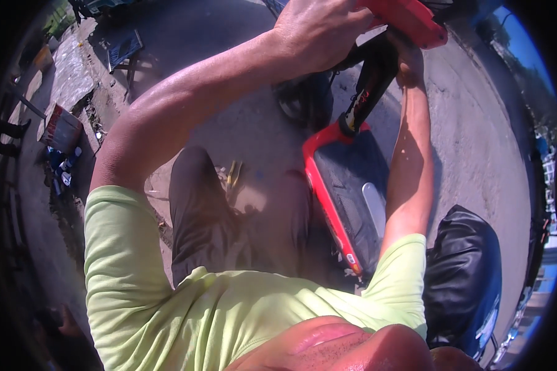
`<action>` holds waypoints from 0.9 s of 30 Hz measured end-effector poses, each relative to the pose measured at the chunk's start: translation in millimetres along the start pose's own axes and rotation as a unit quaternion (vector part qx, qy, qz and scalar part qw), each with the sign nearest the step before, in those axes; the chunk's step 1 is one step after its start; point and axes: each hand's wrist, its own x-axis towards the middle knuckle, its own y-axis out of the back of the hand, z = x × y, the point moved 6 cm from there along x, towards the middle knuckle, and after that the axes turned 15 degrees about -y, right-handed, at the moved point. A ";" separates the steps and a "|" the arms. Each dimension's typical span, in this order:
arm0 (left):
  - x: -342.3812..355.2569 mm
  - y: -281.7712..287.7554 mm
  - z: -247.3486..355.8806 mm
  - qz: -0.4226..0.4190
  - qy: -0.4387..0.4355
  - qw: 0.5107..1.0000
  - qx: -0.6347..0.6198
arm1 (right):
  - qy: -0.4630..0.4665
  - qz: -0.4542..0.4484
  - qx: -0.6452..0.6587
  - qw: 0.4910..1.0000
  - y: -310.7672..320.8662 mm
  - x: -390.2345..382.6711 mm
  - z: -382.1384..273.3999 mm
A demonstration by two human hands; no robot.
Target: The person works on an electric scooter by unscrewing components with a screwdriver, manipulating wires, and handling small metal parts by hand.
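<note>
A red and black scooter stands before me, tilted in view, with a ribbed black mat on its red deck (312, 179). Its black column (372, 86) rises to a red cover (411, 21) at the top edge. My left hand (322, 31) reaches across from the left, its fingers closed at the cover's left side. Below the cover, my right hand (408, 59) is curled in shadow against the top of the column. What its fingers grip is hidden. A black wheel-like part (306, 99) shows left of the column.
Yellow-handled pliers (233, 175) lie on the ground near my left knee (192, 185). A small folding stool (125, 52) stands at the far left, with a stained bucket (62, 128) nearer. A glossy black padded seat (464, 278) is at my right. Another person's hand (69, 321) shows lower left.
</note>
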 end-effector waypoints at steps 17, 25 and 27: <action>-387.0 -125.6 -9.0 0.047 0.625 0.630 -0.459 | 0.030 0.183 -0.072 0.980 -2.0 -21.6 1.1; -533.0 -206.0 36.2 -0.108 0.736 0.547 -0.384 | 0.179 0.357 -0.238 0.886 -24.3 -37.9 0.7; -515.1 -209.5 29.8 -0.081 0.685 0.575 -0.439 | 0.177 0.345 -0.215 0.896 -38.9 -44.3 4.4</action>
